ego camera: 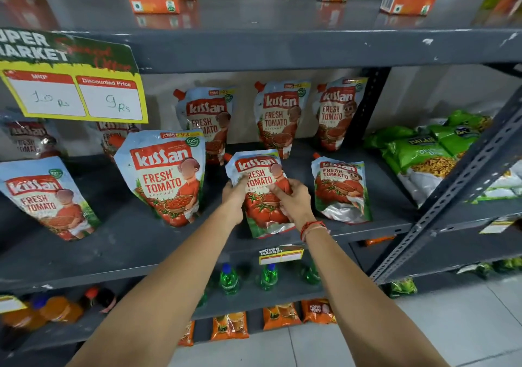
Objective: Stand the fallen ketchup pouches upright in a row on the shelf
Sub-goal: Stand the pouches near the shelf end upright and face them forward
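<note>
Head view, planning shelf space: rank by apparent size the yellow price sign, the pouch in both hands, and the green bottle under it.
1. yellow price sign, nearer the camera
2. held pouch in left hand and right hand
3. green bottle

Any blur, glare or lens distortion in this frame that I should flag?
Head view: wide-angle bending bows the shelf edge and splays the right upright; far-left pouches and left-edge bottles are blurred; soft glare on the top shelf surface; the held pouch and both hands, left and right, are sharp.
</note>
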Available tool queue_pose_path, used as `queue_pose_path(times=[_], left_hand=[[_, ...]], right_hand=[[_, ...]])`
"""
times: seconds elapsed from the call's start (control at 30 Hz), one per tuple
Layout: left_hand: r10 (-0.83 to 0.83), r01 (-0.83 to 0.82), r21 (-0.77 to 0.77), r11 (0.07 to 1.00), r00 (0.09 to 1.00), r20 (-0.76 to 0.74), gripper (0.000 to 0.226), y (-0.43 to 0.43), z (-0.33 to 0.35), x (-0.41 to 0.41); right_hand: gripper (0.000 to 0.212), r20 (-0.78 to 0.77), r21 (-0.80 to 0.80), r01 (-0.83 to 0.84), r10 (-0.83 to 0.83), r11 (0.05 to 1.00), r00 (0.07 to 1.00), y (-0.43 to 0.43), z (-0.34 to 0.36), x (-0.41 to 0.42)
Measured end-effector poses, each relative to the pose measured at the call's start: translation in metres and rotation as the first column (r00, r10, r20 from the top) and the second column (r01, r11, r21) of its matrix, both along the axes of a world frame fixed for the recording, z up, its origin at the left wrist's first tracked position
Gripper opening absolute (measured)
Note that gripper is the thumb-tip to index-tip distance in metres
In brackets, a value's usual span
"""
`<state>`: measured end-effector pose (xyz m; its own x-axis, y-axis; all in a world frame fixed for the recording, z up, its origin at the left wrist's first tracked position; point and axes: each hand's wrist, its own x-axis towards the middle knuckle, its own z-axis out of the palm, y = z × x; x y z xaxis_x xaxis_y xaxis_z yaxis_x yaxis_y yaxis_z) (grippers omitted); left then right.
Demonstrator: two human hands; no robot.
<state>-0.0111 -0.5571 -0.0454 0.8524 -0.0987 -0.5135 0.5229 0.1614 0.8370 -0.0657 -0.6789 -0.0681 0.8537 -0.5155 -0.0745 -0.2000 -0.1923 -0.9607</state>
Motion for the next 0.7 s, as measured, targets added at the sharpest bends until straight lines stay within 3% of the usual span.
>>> queue_pose_path(times=[0.23, 0.5, 0.7], left_hand=[[0.092, -0.078, -0.067, 0.995, 0.964, 0.249, 0.031, 0.0, 0.035, -0.004], [0.033, -0.032, -0.01, 0.999, 0.866, 0.499, 0.017, 0.003, 0.057, -0.006], [0.051, -0.044, -0.026, 0.999, 0.822, 0.568, 0.007, 0.016, 0.05, -0.007]], right_hand=[[0.009, 0.201, 0.249, -0.044, -0.007, 0.968, 0.98, -0.003, 0.028, 0.0], [0.01, 0.371, 0.323, -0.059, -0.068, 0.945, 0.926, -0.014, 0.065, 0.009], [0.018, 0.44, 0.295, -0.055, -0.085, 0.954, 0.894, -0.011, 0.074, 0.015]])
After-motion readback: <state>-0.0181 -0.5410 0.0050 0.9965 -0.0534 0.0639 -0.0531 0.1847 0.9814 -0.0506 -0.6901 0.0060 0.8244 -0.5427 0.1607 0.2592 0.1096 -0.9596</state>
